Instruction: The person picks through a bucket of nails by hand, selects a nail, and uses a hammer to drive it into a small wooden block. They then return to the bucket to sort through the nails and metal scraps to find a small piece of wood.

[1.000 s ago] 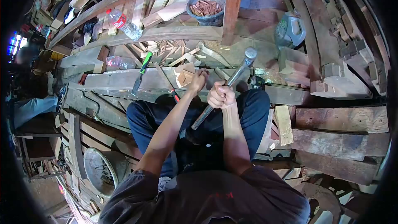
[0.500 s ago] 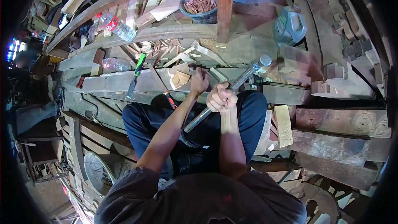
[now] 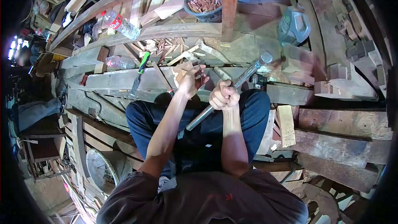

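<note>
My right hand (image 3: 224, 95) is wrapped round a metal bar (image 3: 248, 74) with a thicker round end, held slanting above my knees. My left hand (image 3: 190, 82) is raised over the long beam in front of me, palm turned partly up. Its fingers are curled round something small and brownish that I cannot make out. Partly hidden behind that hand is a pale wooden block (image 3: 177, 73). Left of it lie a saw-like blade (image 3: 161, 76) with its handle near my wrist, and a green-and-black handled tool (image 3: 141, 71).
Wood scraps (image 3: 166, 46) lie beyond the beam (image 3: 118, 81). A bucket of small wooden pegs (image 3: 203, 4) stands by an upright post (image 3: 230, 8). Plastic bottles (image 3: 120, 24), a grey jug (image 3: 293, 25) and stacked timber (image 3: 331, 141) surround me. Another person's leg (image 3: 39, 110) shows at left.
My left hand has lifted and shifted left from the beam, turning its palm up and covering part of the block. My right hand keeps the bar nearly still. The view has shifted slightly.
</note>
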A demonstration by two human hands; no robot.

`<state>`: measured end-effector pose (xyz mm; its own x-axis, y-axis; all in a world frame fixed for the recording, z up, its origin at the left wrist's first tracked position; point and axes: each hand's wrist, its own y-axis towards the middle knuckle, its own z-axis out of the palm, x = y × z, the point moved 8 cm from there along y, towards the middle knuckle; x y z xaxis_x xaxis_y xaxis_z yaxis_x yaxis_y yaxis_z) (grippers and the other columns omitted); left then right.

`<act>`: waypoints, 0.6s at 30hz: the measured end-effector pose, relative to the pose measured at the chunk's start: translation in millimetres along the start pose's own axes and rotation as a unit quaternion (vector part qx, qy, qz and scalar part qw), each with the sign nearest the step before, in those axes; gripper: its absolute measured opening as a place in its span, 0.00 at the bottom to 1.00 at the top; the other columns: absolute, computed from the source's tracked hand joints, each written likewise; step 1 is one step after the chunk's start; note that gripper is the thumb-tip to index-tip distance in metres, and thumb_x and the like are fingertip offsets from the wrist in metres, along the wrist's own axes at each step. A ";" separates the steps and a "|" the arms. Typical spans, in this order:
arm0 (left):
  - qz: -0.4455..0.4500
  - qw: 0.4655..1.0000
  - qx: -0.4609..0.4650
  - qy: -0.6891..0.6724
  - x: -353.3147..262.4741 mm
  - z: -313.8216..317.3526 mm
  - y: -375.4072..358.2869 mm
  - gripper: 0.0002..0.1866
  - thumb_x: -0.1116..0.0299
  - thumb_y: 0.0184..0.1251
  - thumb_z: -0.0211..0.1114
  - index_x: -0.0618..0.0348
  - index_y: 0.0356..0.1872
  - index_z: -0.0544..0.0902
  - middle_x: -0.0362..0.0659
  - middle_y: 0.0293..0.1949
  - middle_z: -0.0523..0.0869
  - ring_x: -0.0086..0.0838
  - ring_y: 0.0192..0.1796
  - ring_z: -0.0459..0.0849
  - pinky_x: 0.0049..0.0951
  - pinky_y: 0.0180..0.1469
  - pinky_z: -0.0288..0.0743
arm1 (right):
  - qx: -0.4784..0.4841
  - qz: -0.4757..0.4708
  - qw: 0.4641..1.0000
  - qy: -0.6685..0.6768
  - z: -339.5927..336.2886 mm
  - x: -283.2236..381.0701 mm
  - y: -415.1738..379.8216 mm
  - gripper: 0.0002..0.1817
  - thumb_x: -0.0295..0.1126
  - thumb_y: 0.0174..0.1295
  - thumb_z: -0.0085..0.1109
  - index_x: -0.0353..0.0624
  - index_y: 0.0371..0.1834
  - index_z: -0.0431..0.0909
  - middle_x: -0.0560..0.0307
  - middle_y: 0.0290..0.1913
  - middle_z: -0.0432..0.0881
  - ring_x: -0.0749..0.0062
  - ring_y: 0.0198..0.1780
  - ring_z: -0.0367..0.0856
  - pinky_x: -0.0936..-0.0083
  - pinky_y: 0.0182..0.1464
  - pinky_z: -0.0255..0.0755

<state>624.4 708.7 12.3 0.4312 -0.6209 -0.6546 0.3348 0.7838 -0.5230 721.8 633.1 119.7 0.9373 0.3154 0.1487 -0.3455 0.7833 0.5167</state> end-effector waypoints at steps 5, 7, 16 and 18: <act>0.072 0.994 0.036 0.068 -20.4 2.6 -12.7 0.12 0.60 0.76 0.59 0.52 0.52 0.84 0.30 0.37 0.75 0.17 0.39 0.74 0.23 0.47 0.72 | -0.016 0.021 1.000 0.001 -10.3 -6.1 -4.1 0.19 0.36 0.74 0.45 0.49 0.20 0.63 0.69 0.11 0.57 0.81 0.10 0.53 0.77 0.15 0.51; 0.083 0.995 0.032 0.055 -26.6 1.7 -15.8 0.11 0.61 0.74 0.63 0.50 0.51 0.86 0.30 0.36 0.78 0.16 0.38 0.74 0.20 0.44 0.67 | -0.035 0.033 0.999 -0.007 -13.3 -9.4 -4.5 0.19 0.35 0.74 0.45 0.49 0.20 0.63 0.69 0.11 0.56 0.82 0.10 0.53 0.77 0.14 0.50; 0.179 0.933 -0.001 0.312 -17.9 -21.1 -3.5 0.07 0.71 0.70 0.64 0.55 0.45 0.86 0.33 0.39 0.86 0.20 0.38 0.79 0.23 0.42 0.73 | -0.086 0.063 0.994 -0.004 -17.6 -25.5 -11.3 0.20 0.34 0.75 0.45 0.49 0.20 0.61 0.70 0.11 0.55 0.83 0.09 0.51 0.78 0.14 0.51; 0.194 0.883 -0.010 0.427 -6.6 -23.3 7.1 0.07 0.73 0.67 0.64 0.59 0.44 0.86 0.38 0.40 0.89 0.24 0.39 0.83 0.25 0.43 0.77 | -0.096 0.057 0.993 -0.024 -16.6 -20.8 -10.8 0.20 0.34 0.75 0.45 0.50 0.20 0.61 0.70 0.11 0.55 0.82 0.10 0.51 0.77 0.14 0.50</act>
<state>604.4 718.2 0.2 -0.2822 -0.0895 -0.9552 0.2824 0.9438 -0.1718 705.2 627.0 97.0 0.8906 0.3863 0.2400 -0.4486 0.8325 0.3250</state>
